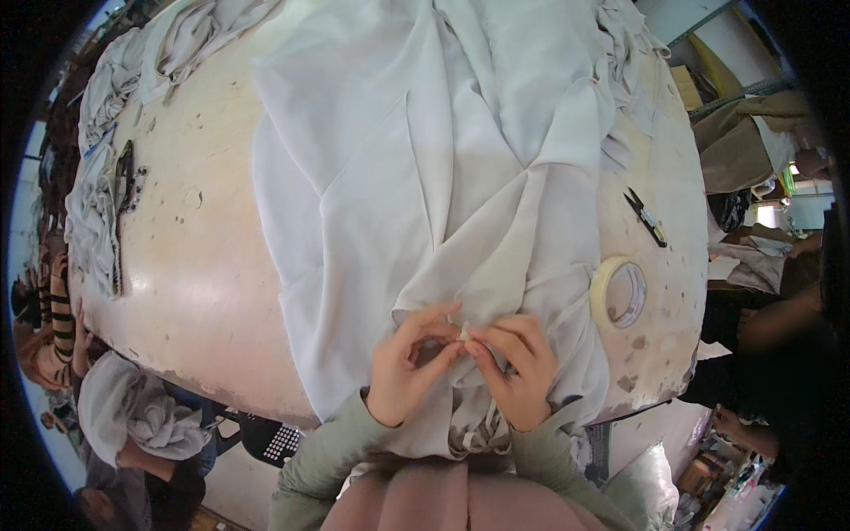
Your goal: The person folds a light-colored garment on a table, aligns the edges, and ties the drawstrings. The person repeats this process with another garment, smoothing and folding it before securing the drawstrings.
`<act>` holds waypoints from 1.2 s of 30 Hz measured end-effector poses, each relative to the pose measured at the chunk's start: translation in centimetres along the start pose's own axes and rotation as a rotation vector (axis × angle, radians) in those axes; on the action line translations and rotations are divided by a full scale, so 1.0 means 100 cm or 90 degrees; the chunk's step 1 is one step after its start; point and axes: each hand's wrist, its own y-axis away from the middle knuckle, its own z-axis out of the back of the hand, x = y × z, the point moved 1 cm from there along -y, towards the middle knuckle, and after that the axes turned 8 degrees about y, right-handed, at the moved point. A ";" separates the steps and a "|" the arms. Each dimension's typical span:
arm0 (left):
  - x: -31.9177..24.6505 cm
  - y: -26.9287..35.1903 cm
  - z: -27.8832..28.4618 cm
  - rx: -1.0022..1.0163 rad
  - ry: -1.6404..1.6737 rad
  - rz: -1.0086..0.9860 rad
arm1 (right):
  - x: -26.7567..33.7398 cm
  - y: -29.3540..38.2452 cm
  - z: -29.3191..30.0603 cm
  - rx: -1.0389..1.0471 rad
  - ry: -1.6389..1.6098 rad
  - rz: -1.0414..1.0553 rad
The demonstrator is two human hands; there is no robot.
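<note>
A large piece of pale, light grey fabric [372, 199] lies in folds over the middle of the table and hangs towards me at the near edge. My left hand [415, 365] and my right hand [514, 365] meet above its near part. Between their fingertips they pinch a small whitish piece [465, 330], perhaps a bit of the cloth; its exact kind is too small to tell. To the right of the fabric are a roll of masking tape [601, 292], touching or close to the cloth, and black-handled thread snips [644, 217] with the blades pointing away from me.
The worn table [206, 265] has more crumpled grey fabric [96, 219] along its left edge, beside a dark long object [123, 179]. Further cloth [631, 60] lies at the far right. People sit or stand at left [60, 318] and right [783, 358]. A black perforated chair [269, 438] stands below left.
</note>
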 end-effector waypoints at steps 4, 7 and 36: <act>-0.011 -0.009 0.005 0.041 -0.014 -0.037 | 0.008 -0.004 -0.005 -0.008 -0.015 -0.031; -0.025 -0.023 0.020 0.095 -0.120 -0.055 | 0.014 -0.010 -0.010 -0.032 -0.031 -0.054; -0.045 -0.037 0.045 0.106 -0.069 -0.070 | 0.009 -0.039 -0.020 0.147 -0.295 -0.160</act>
